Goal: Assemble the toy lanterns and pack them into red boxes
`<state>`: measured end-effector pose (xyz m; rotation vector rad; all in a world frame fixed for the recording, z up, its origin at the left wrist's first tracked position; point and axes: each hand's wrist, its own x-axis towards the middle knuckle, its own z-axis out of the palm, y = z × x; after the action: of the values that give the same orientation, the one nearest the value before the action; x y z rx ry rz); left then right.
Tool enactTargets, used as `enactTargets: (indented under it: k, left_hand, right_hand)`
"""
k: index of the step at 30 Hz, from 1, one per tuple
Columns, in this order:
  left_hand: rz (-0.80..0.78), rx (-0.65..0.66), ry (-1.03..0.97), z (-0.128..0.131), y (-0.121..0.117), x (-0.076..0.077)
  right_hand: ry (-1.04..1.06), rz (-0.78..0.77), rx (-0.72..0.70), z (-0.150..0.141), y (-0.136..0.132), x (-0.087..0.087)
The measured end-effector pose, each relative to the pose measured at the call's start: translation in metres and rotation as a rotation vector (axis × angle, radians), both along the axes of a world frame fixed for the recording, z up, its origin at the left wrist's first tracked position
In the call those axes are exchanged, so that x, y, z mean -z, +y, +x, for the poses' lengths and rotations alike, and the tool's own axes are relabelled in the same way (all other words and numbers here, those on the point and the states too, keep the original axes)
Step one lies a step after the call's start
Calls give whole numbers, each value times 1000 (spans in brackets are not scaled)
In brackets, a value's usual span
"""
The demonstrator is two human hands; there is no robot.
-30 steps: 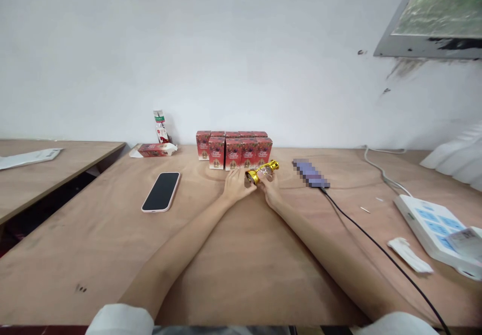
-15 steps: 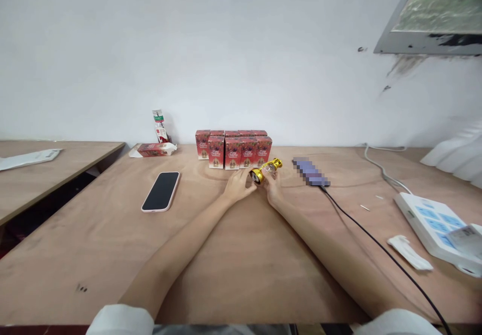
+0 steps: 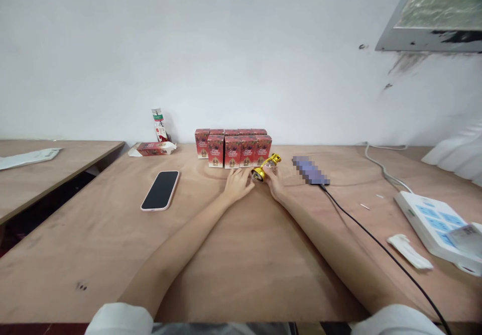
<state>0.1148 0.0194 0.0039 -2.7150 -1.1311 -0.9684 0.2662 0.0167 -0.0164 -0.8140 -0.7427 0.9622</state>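
Note:
A small gold lantern (image 3: 258, 175) with a clear middle part lies tilted in my right hand (image 3: 275, 183), its round base turned towards me and to the left. The fingers of that hand are closed round the clear part. Just left of the base is my left hand (image 3: 237, 185), fingers stretched forward and thumb apart from them. Whether a fingertip touches the base I cannot tell. Directly behind both hands stand several red-and-white printed boxes (image 3: 232, 153) in two rows.
A phone with a pink edge (image 3: 160, 191) lies on the left, below an opened red box (image 3: 152, 148) and a small packet (image 3: 159, 125) against the wall. To the right are a blurred-out phone (image 3: 311, 170) on a black cable (image 3: 371, 232), a white power strip (image 3: 439, 224) and a crumpled white piece (image 3: 409, 251).
The lantern has tipped a little, with its base turned more towards me. My left fingers have straightened and come slightly away from its base. The right hand keeps its hold.

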Motion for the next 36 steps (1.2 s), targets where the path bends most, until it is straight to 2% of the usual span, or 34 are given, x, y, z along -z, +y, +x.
enactTargets:
  k: [7,18,25,29,32,36]
  left_hand:
    - [-16,59,20,0,2,-2]
    - [-67,117,5,2,4,1]
    - [-81,76,20,2,-1,-4]
    - [-238,23,113,2,-8,-9]
    - [-346,61,176,2,-12,-10]
    - [-408,97,121,2,-9,-9]
  right_hand:
    - [-4,-6,100,4,5,7]
    - [-4,-3,94,-1,-1,2]
    - [-13,-4,109,-1,1,3]
    - [-17,8,108,0,2,4]
    - [-14,15,124,1,3,5]
    - [-10,21,133,2,3,5]
